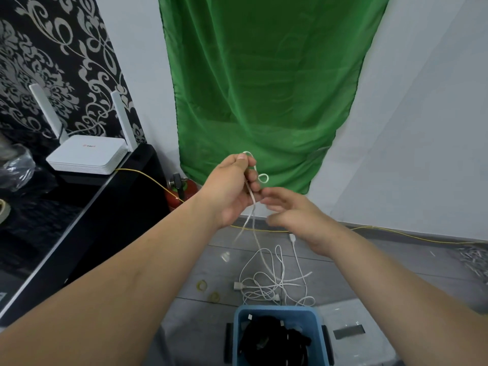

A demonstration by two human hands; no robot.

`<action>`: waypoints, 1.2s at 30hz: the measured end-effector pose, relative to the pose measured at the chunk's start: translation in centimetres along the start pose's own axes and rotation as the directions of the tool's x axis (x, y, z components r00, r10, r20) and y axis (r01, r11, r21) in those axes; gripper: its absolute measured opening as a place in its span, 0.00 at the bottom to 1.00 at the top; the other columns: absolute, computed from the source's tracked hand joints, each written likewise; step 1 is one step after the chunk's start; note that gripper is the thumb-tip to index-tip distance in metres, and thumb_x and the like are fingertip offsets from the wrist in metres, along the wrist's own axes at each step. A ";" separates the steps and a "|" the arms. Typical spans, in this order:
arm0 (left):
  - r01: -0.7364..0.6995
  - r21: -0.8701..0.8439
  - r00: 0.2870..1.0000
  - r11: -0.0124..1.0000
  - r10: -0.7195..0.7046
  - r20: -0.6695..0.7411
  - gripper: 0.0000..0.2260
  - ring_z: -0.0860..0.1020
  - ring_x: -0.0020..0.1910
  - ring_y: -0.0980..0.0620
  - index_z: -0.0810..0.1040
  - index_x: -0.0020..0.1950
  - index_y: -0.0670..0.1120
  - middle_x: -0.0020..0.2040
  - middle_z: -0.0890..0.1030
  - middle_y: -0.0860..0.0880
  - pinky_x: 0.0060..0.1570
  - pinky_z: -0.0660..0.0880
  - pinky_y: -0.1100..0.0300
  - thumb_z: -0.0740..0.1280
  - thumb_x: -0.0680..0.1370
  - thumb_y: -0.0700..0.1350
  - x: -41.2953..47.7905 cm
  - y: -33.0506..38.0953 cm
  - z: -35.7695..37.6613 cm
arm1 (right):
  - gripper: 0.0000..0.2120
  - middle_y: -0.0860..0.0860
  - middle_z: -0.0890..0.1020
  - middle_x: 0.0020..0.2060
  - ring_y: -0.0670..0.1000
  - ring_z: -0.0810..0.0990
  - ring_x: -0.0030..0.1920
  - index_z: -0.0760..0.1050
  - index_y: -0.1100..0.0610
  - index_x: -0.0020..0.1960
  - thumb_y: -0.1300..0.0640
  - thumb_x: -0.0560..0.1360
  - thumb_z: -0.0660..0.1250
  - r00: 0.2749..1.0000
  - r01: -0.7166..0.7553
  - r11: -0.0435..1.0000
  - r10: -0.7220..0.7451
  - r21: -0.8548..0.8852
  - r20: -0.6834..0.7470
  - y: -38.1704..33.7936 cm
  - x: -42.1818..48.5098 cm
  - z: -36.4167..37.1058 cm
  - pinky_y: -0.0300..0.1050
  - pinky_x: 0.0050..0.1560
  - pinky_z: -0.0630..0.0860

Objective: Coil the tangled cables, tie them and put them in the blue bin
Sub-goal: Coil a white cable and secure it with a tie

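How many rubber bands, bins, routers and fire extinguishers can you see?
Yellow rubber bands on the floor: 2
Blue plastic bin: 1
White router with two antennas: 1
Red fire extinguisher: 1
Total: 5

Blue bin (277, 310) partly beyond bottom edge; right hand (298, 215), white cable (254, 233) blurry.

No readable text from where I stand. Only candidate: small red logo with tiny characters beside it, on top face of white router (87, 157), at 10 o'clock, on black counter (79, 220). Too blurred and small; cannot make out brand, letters or numbers.
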State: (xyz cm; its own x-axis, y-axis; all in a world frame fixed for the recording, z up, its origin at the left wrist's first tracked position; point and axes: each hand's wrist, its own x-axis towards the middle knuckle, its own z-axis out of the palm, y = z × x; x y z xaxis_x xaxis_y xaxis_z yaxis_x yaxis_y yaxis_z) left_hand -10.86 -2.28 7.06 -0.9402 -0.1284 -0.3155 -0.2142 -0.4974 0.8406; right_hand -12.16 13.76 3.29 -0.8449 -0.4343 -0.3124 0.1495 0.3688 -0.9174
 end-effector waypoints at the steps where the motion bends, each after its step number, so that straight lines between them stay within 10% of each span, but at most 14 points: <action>1: 0.007 -0.048 1.000 0.999 -0.007 -0.001 0.11 0.70 0.28 0.51 0.73 0.51 0.44 0.32 0.71 0.48 0.40 0.82 0.50 0.55 0.87 0.46 0.0 0.1 0.0 | 0.20 0.50 0.83 0.60 0.44 0.79 0.61 0.77 0.53 0.66 0.67 0.77 0.70 0.997 0.027 1.000 -0.028 0.014 0.066 0.0 -0.1 0.8 0.39 0.63 0.73; 4: -0.003 -0.127 1.000 0.992 0.003 0.000 0.10 0.74 0.29 0.49 0.73 0.53 0.43 0.32 0.73 0.46 0.47 0.84 0.45 0.55 0.88 0.45 -0.2 0.5 0.2 | 0.07 0.57 0.87 0.50 0.47 0.83 0.51 0.80 0.57 0.57 0.55 0.83 0.66 0.983 0.057 0.998 -0.051 -0.027 0.178 0.5 -0.3 1.9 0.43 0.57 0.74; 7: -0.102 -0.100 0.992 0.990 0.093 -0.087 0.10 0.80 0.35 0.46 0.73 0.53 0.43 0.35 0.78 0.45 0.54 0.83 0.43 0.55 0.88 0.46 0.2 1.5 -0.5 | 0.19 0.58 0.84 0.37 0.55 0.84 0.42 0.79 0.58 0.50 0.44 0.85 0.59 0.961 -0.067 0.994 0.088 -0.088 0.262 1.7 -0.4 0.9 0.53 0.55 0.77; 11: -0.137 0.301 0.939 0.944 0.221 -0.265 0.12 0.82 0.43 0.46 0.80 0.49 0.42 0.42 0.83 0.43 0.52 0.82 0.49 0.62 0.85 0.48 1.7 2.0 -3.5 | 0.25 0.54 0.76 0.30 0.51 0.74 0.28 0.76 0.56 0.44 0.38 0.84 0.55 0.983 -0.171 0.938 0.185 -0.303 0.017 3.4 -0.5 -1.0 0.46 0.37 0.74; 15: -0.001 0.857 0.961 0.515 0.239 -0.142 0.24 0.75 0.36 0.47 0.77 0.39 0.35 0.35 0.76 0.42 0.39 0.70 0.57 0.63 0.83 0.54 2.2 0.4 -5.0 | 0.23 0.49 0.63 0.27 0.49 0.58 0.25 0.68 0.53 0.35 0.40 0.83 0.60 0.983 -0.084 0.996 0.083 -0.003 -0.164 1.5 -0.5 -1.7 0.41 0.29 0.56; 19: 0.087 0.996 0.982 0.032 0.165 -0.091 0.22 0.77 0.45 0.41 0.75 0.41 0.42 0.47 0.81 0.39 0.45 0.71 0.55 0.57 0.84 0.58 1.3 0.1 -3.9 | 0.24 0.49 0.60 0.25 0.49 0.55 0.26 0.66 0.52 0.32 0.43 0.83 0.62 0.992 0.039 0.996 -0.028 0.085 -0.123 -0.5 -1.0 -1.9 0.40 0.29 0.52; 22: -0.171 0.962 0.975 0.213 0.174 0.135 0.20 0.75 0.68 0.45 0.75 0.71 0.43 0.69 0.77 0.44 0.66 0.72 0.57 0.63 0.79 0.40 -0.1 -0.3 -2.2 | 0.24 0.50 0.60 0.25 0.49 0.55 0.26 0.65 0.52 0.31 0.45 0.83 0.63 0.989 0.101 0.992 -0.092 0.077 -0.112 -1.0 -1.1 -1.6 0.40 0.28 0.53; 25: -0.412 0.787 0.909 0.459 0.147 0.391 0.28 0.79 0.64 0.53 0.75 0.72 0.46 0.64 0.82 0.47 0.66 0.74 0.59 0.64 0.71 0.38 -1.1 -1.8 -0.5 | 0.24 0.49 0.61 0.25 0.49 0.56 0.25 0.66 0.53 0.31 0.47 0.84 0.63 0.989 0.129 0.988 -0.121 0.087 -0.090 -1.3 -1.1 -1.1 0.40 0.28 0.52; 30: -0.578 0.781 0.816 0.237 0.206 0.541 0.04 0.74 0.31 0.55 0.81 0.53 0.47 0.33 0.77 0.52 0.35 0.72 0.58 0.69 0.78 0.44 -0.8 -1.7 -0.8 | 0.22 0.49 0.62 0.24 0.48 0.58 0.25 0.69 0.54 0.34 0.46 0.83 0.63 0.991 0.088 0.991 -0.076 0.105 -0.108 -1.2 -1.3 -1.8 0.40 0.27 0.56; 36: -0.565 0.799 0.766 0.206 0.491 0.415 0.08 0.66 0.27 0.57 0.81 0.46 0.46 0.26 0.69 0.54 0.31 0.62 0.60 0.67 0.82 0.45 0.3 -0.7 -1.3 | 0.16 0.51 0.62 0.26 0.51 0.60 0.27 0.71 0.56 0.40 0.51 0.85 0.59 0.997 -0.060 0.972 0.049 0.226 0.055 -0.2 -1.4 -3.3 0.45 0.31 0.67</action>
State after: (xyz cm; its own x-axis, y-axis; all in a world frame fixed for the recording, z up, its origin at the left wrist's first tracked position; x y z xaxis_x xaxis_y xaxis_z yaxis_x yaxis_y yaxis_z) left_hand -10.61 -3.13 5.79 -0.9351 0.0136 0.3541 0.2757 0.6555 0.7031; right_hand -12.72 16.96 4.72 -0.8073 -0.4602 -0.3695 0.3117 0.1992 -0.9291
